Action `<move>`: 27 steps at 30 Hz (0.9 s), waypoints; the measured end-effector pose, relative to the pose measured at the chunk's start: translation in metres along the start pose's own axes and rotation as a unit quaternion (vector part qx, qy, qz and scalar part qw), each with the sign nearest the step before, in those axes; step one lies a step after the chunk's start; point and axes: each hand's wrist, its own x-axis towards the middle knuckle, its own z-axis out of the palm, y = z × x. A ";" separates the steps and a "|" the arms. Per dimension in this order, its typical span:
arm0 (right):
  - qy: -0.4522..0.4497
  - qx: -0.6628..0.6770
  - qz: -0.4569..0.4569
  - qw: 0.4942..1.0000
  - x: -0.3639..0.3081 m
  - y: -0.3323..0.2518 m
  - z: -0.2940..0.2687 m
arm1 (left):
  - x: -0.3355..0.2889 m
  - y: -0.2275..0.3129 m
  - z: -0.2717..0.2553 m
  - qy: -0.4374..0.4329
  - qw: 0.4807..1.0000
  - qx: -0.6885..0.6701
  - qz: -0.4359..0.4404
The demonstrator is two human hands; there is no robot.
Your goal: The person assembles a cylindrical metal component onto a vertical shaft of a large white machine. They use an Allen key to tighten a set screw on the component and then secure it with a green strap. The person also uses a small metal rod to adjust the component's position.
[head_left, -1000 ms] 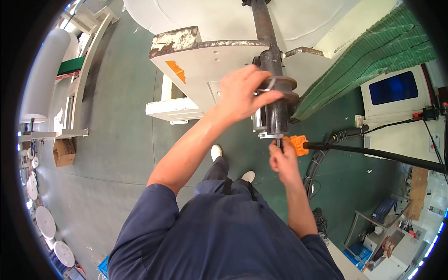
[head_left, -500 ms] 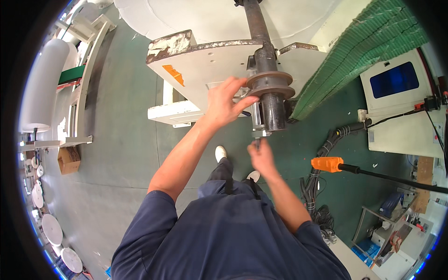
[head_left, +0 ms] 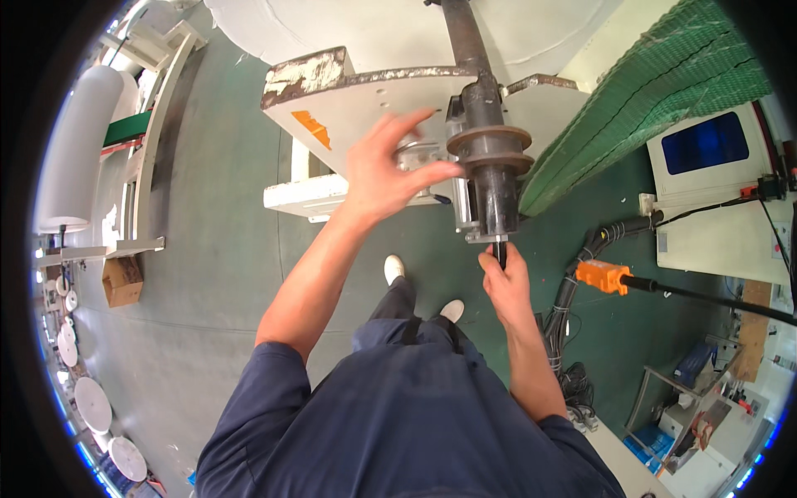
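A dark steel shaft (head_left: 498, 199) sticks out toward me from a white machine frame (head_left: 332, 104). Around it sits a brown grooved collar (head_left: 488, 149) with two raised rims. My left hand (head_left: 375, 176) is open to the left of the collar, thumb and fingers spread, the thumb tip close to the lower rim. Below the shaft's near end, my right hand (head_left: 510, 286) is closed around a short black handle (head_left: 499, 251); most of the handle is hidden in the fist. Alongside the shaft's left side runs a silver metal piece (head_left: 466, 207).
Behind the frame is a large white roll (head_left: 374, 33). A green woven sling (head_left: 631, 100) hangs at the right. An orange pendant control (head_left: 603, 276) on a black cable hangs near my right forearm. Bundled black cables (head_left: 564, 303) lie on the floor; another white roll (head_left: 79, 149) stands left.
My left hand has drawn back left from the collar, its fingers spreading. My right hand has moved right with the handle. The shaft's near end and the collar appear slightly farther right.
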 end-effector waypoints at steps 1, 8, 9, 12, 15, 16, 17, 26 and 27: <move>0.014 -0.009 -0.003 1.000 0.001 -0.002 0.005 | 0.016 0.028 0.005 -0.011 0.999 -0.002 0.045; -0.002 -0.055 -0.047 0.997 0.001 0.006 0.015 | 0.023 0.022 0.034 -0.064 0.990 -0.088 0.087; 0.009 -0.069 -0.071 0.995 -0.001 0.006 0.023 | 0.021 0.020 0.037 -0.050 0.988 -0.127 0.074; -0.044 -0.050 -0.065 0.996 -0.005 -0.002 0.028 | 0.021 0.024 0.031 -0.067 0.992 -0.051 0.091; -0.113 0.030 0.022 0.993 -0.001 -0.011 0.018 | 0.036 0.034 0.020 -0.099 0.977 0.103 0.158; -0.105 0.002 0.043 0.994 0.001 -0.009 0.015 | 0.042 0.041 0.018 -0.122 0.965 0.150 0.178; -0.082 -0.046 -0.003 0.996 0.004 0.004 0.025 | 0.048 0.048 0.017 -0.145 0.950 0.196 0.196; -0.016 -0.133 -0.019 0.991 0.042 0.061 -0.018 | 0.022 -0.014 0.026 -0.070 0.986 0.049 0.145; -0.043 -0.043 0.068 0.996 0.031 0.030 -0.025 | 0.015 -0.021 0.027 -0.100 0.991 0.042 0.084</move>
